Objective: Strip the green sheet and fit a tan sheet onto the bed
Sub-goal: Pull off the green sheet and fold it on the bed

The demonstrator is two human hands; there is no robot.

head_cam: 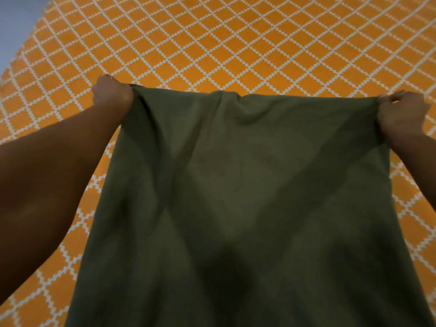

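Over an orange lattice cover (212, 43), green sheet (236, 197) hanging lengthwise, top edge level, both hands gripping its corners

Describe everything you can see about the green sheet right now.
The green sheet is plain olive cloth, soft and lightly creased. It is held up and spread wide by its top edge, the left hand gripping one corner and the right hand the other. It hangs toward the camera over an orange lattice-patterned surface.

Warm, fairly dim light; the orange cover (212, 43) shows brightest toward 12 o'clock. Soft shadows cross the sheet (236, 197), darkest near 6 o'clock. Slightly soft focus; grid lines bow at the edges.
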